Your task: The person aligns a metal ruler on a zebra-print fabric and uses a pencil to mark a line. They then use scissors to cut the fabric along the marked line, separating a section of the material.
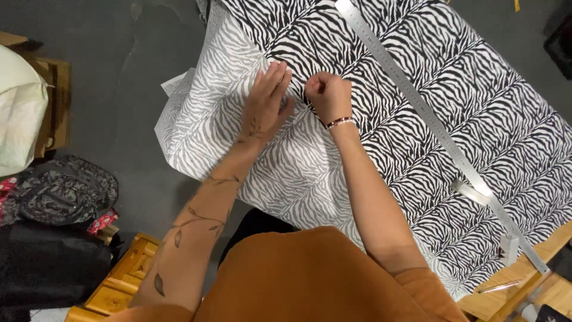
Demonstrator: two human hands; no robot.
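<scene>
Our left hand lies flat, fingers spread, pinning the fabric at upper centre so it cannot slide. Our right hand, fisted just beside it, pinches the fabric's fold. The ruler lies diagonally across the fabric, right of the hands.

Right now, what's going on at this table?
A person in an orange top leans over a zebra-print fabric spread on a wooden table. The left hand lies flat on the fabric near a folded-over paler edge, while the right hand, closed in a fist, pinches the cloth right beside it. A long metal ruler lies diagonally across the fabric, untouched. A patterned backpack sits on the floor to the left.
</scene>
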